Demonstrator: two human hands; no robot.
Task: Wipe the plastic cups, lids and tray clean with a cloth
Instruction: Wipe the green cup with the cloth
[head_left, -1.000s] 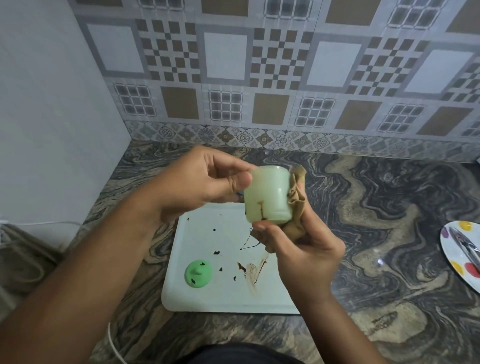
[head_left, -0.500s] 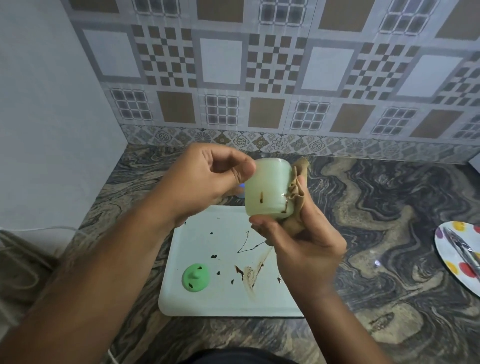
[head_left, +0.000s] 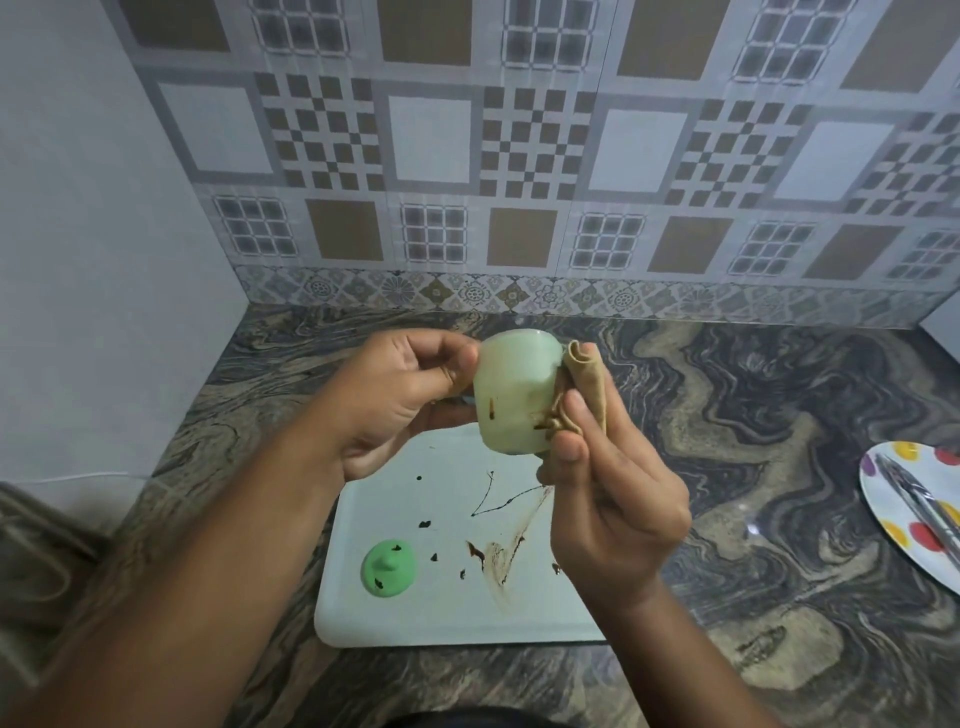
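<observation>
Near edge: pale tray (head_left: 395, 618) flat on marbled desk (head_left: 779, 519), streaked and spotted brown. Green lid (head_left: 388, 570) on tray's left part, knob up, dark flecks on it; unwiped by the look of it.

Above tray, held in air: right hand (head_left: 613, 514), grip closed on tan cloth (head_left: 582, 387), cloth pressed against right side of pale green cup (head_left: 514, 389). Left hand (head_left: 395, 400), grip pinching cup at its left side, thumb and fingertips only. Cup tilted, brown drip on near wall, smear where cloth meets it.

Risks, as judged: pinch hold is slight; hard rubbing from right could twist cup loose, drop onto tray. Soiled cloth likely to spread smear rather than lift it.

Right, well apart: spotted plate (head_left: 883, 499) at frame edge, metal utensil (head_left: 914, 499) on it. Clear of working path. Far: patterned tile wall (head_left: 519, 156). Nothing between hands and tray.
</observation>
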